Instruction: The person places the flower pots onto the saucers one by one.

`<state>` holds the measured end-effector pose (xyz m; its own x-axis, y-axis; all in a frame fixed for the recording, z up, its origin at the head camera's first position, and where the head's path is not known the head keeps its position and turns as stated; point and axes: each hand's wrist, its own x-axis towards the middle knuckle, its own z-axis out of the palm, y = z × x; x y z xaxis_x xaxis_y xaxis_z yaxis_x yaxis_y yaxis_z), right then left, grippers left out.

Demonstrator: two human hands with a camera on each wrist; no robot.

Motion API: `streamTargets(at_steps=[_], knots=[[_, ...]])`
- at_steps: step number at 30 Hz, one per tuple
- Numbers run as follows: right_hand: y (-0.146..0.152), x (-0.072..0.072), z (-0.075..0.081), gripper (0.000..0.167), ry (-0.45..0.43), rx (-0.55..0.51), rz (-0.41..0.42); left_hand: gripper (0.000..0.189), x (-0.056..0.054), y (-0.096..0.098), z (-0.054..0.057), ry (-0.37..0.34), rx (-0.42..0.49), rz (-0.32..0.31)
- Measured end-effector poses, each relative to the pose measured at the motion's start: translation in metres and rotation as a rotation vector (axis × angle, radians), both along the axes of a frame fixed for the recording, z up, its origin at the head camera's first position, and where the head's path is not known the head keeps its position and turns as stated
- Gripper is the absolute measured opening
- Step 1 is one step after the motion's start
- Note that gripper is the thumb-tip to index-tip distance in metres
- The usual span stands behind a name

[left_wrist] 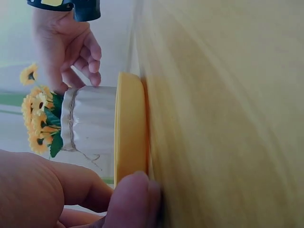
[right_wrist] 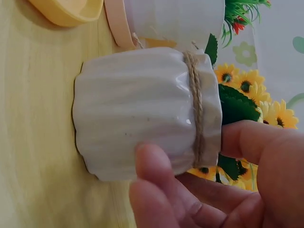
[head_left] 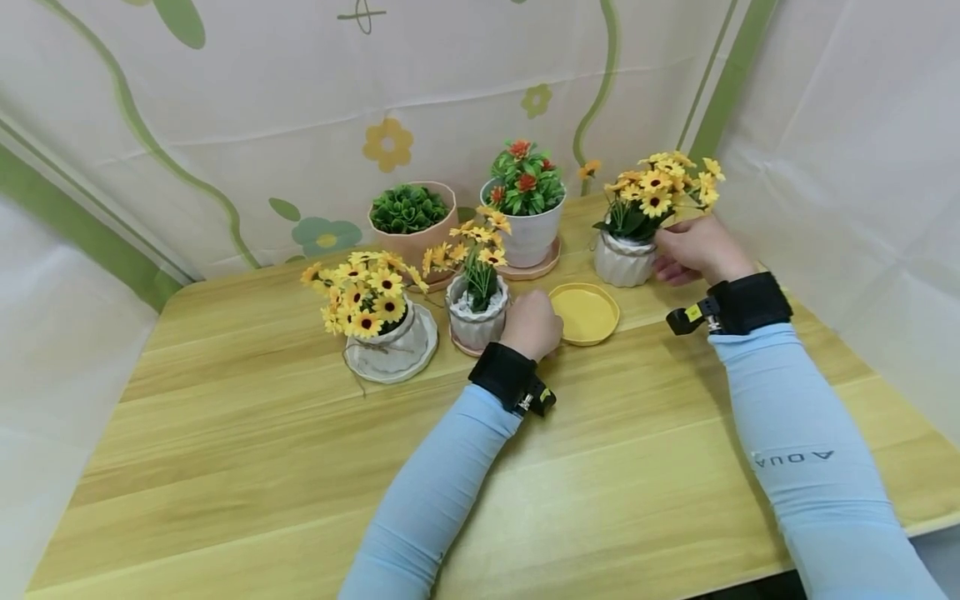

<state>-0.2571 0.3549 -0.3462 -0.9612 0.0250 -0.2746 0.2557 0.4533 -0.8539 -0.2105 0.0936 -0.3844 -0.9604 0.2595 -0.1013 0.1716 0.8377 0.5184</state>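
My left hand (head_left: 534, 325) is low on the table between the middle flower pot (head_left: 478, 321) and a shallow yellow saucer (head_left: 585, 315). In the left wrist view, its thumb and index finger pinch the near edge of the saucer (left_wrist: 130, 128). On the right, my right hand (head_left: 701, 250) holds a white fluted flower pot (head_left: 622, 262) with yellow daisies. In the right wrist view one digit hooks over the rim of this pot (right_wrist: 133, 109), while other fingertips (right_wrist: 152, 161) lie against its wall. A twine band circles its neck. The pot stands upright on the table.
At the left, a potted daisy plant (head_left: 367, 300) stands on a white saucer (head_left: 427, 342). Behind are a pink pot (head_left: 416, 242) of green leaves and a white pot (head_left: 531, 237) with red flowers on a pink saucer (head_left: 551, 260). A patterned curtain (head_left: 300, 100) closes off the back.
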Motion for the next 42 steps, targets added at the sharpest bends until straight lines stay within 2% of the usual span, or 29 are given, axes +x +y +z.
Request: streamTargets(at_steps=[5, 9, 16, 18, 23, 30, 37, 42], knots=[[-0.004, -0.002, -0.003, 0.052, -0.011, -0.024, 0.013, 0.038, 0.000, -0.002, -0.001, -0.026, 0.023, -0.001], [-0.007, -0.002, -0.006, 0.042, 0.003, -0.031, -0.013, 0.040, 0.001, -0.002, -0.001, -0.037, 0.020, -0.003], [-0.010, -0.003, -0.005, 0.023, 0.023, -0.041, -0.045, 0.038, -0.002, 0.001, -0.001, -0.015, -0.029, -0.011], [-0.010, -0.003, -0.004, 0.023, 0.025, -0.026, -0.053, 0.038, -0.002, 0.002, -0.002, -0.013, -0.045, -0.012], [-0.011, -0.002, -0.004, 0.026, 0.040, 0.013, -0.059, 0.037, -0.001, 0.002, 0.000, -0.029, -0.020, -0.014], [-0.010, -0.002, -0.001, 0.029, 0.058, 0.066, -0.037, 0.037, -0.001, 0.001, 0.000, -0.026, -0.011, -0.015], [-0.012, 0.000, 0.008, 0.024, 0.085, -0.009, -0.032, 0.038, -0.001, 0.000, 0.000, -0.032, -0.002, -0.013], [-0.015, 0.004, 0.020, 0.028, 0.102, 0.000, -0.013, 0.040, -0.002, -0.001, 0.001, -0.023, -0.021, -0.006]])
